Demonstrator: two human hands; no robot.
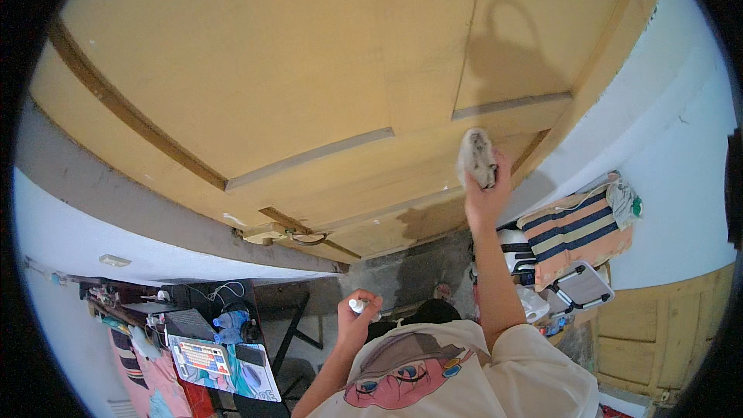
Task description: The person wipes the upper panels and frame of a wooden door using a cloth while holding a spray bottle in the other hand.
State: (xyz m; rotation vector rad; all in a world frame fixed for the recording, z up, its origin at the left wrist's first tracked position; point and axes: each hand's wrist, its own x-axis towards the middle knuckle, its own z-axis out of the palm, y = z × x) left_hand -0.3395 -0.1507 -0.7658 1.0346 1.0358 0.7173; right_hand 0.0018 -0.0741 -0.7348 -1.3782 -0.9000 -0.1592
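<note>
My right hand (486, 200) is raised in front of a yellow-painted panelled door (302, 87). It grips a soiled whitish cloth or pad (478, 158), its grey-stained face showing; I cannot tell whether the pad touches the door. Lower down, close to my body, my left hand (355, 320) is closed around a small white bottle (358, 305), with only its end showing past the fingers. A latch with a curved handle (306, 238) is fixed low at the door's left edge in this view.
To the left a desk holds a keyboard (203, 357), a phone (251, 355), a mouse (251, 375) and plastic bottles (229, 325). At right are a striped cloth (572, 232), a folding table (583, 289) and a second yellow door (656, 337). Grey floor (383, 278) shows below.
</note>
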